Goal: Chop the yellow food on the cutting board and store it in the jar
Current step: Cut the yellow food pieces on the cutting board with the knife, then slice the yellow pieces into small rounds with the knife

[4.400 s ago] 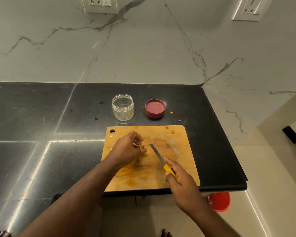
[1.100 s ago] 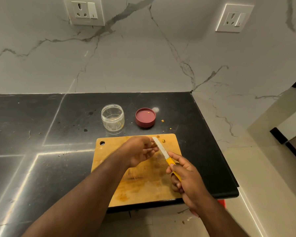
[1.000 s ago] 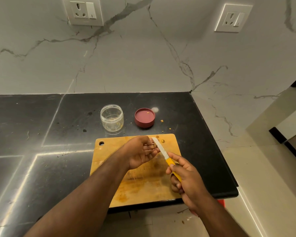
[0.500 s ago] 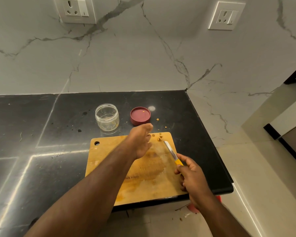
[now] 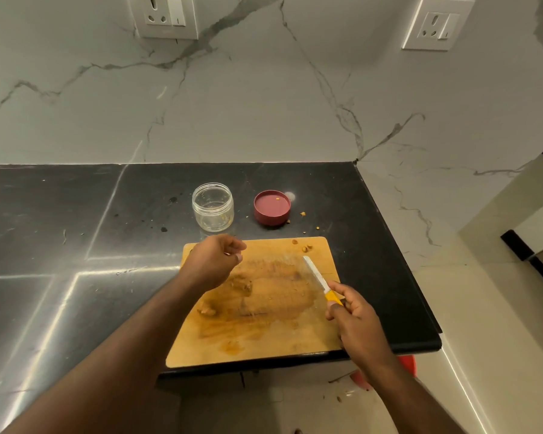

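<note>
A wooden cutting board [image 5: 279, 343], stained yellow-brown, lies at the counter's front edge. Small chunks of the yellow food [image 5: 243, 286] lie left of its middle, and a few crumbs [image 5: 306, 246] sit at its far edge. My left hand [image 5: 213, 263] hovers over the board's far left corner, just in front of the clear jar [image 5: 213, 206]. Its fingers are curled with the tips together; I cannot tell whether they hold anything. My right hand [image 5: 358, 324] grips a yellow-handled knife [image 5: 317, 275], with the blade pointing away over the board's right side. The jar is open and nearly empty.
The jar's dark red lid [image 5: 271, 207] lies upside down to the right of the jar, with crumbs around it. The black counter [image 5: 76, 245] ends just right of the board. A marble wall with two sockets stands behind. A red object [image 5: 408, 363] sits on the floor below.
My left hand rubbed along the knife blade, reached towards the lid, then drew back left to just in front of the jar. My right hand moved the knife to the board's right side.
</note>
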Demonstrator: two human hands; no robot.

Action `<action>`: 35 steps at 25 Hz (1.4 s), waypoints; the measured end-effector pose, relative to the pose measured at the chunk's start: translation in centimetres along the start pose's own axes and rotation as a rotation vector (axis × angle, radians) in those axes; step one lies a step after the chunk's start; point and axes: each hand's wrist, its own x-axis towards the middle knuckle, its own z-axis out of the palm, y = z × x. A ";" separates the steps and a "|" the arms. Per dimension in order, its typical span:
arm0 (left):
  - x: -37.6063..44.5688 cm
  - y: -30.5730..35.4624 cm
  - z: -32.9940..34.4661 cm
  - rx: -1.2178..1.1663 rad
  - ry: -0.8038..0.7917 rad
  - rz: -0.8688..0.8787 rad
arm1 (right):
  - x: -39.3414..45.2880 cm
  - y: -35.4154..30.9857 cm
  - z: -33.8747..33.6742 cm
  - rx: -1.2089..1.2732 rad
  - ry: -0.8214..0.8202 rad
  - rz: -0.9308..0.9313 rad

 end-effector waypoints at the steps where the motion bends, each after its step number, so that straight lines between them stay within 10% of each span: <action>1: -0.2 -0.7 -0.4 0.072 -0.016 -0.006 | -0.2 -0.1 0.2 -0.008 -0.007 -0.015; 6: -1.4 -2.1 -0.1 0.333 -0.215 -0.001 | -0.7 -0.6 1.2 -0.009 -0.026 -0.052; 35: -2.6 -2.6 4.7 0.247 0.028 0.079 | -3.4 -1.9 4.7 -0.481 -0.186 -0.313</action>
